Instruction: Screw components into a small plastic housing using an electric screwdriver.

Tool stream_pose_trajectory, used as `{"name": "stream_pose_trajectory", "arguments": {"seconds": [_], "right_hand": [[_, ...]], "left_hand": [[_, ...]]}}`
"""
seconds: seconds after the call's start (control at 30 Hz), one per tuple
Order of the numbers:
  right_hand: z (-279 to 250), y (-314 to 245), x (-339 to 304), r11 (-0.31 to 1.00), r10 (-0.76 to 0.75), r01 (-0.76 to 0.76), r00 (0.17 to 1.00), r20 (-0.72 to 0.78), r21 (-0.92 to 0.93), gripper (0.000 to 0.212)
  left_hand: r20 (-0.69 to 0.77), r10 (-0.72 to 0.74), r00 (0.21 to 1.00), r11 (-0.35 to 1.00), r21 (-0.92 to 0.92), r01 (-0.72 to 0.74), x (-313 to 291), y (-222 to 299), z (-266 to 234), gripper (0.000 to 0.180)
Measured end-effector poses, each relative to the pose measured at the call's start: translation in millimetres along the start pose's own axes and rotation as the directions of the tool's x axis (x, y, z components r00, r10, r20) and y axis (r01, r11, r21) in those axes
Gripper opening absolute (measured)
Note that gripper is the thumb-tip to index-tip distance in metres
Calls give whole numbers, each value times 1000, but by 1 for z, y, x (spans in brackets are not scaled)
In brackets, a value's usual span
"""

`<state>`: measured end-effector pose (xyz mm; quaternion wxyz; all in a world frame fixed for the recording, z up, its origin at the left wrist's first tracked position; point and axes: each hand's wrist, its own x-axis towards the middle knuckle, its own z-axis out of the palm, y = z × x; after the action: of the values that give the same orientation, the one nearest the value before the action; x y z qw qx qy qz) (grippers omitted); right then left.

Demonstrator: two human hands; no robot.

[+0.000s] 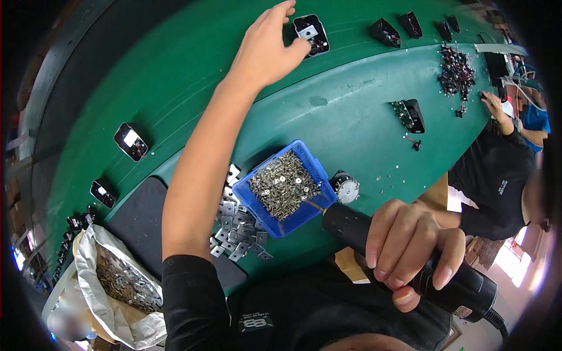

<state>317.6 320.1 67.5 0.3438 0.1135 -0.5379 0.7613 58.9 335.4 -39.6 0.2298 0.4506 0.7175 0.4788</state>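
My left hand reaches out to the far side, its thumb and fingers spread. The thumb tip is at the edge of a small black housing with a pale metal plate inside; I cannot tell whether it presses on it. My right hand is wrapped round a black electric screwdriver, its cord trailing off at the lower right. The screwdriver's bit points into a blue bin filled with small screws. A screw may sit at the bit's tip, too small to make out.
Loose metal plates lie left of the bin, a round motor-like part right of it. Several black housings line the green belt. A sack of metal parts stands lower left. A co-worker's hand is beside a parts heap.
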Motion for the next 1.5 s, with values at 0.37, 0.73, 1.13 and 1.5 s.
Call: {"name": "stream_pose_trajectory", "arguments": {"seconds": [0.37,0.73,1.13,1.5], "right_hand": [[24,0,11,996,-66,49,963,-262,-71,40],[45,-10,12,990,-84,119,923,-377,71,33],[99,18,11,919,-43,167,943,-330,357,33],[102,5,-1,993,2,40,935,-356,111,36]], "left_hand": [[-42,163,986,956,254,-148,-24,6,-14,72],[5,18,1000,990,142,-18,-234,59,-77,83],[-69,231,971,971,73,-226,-266,66,-72,84],[-101,319,942,948,39,-316,-270,67,-70,86]]}}
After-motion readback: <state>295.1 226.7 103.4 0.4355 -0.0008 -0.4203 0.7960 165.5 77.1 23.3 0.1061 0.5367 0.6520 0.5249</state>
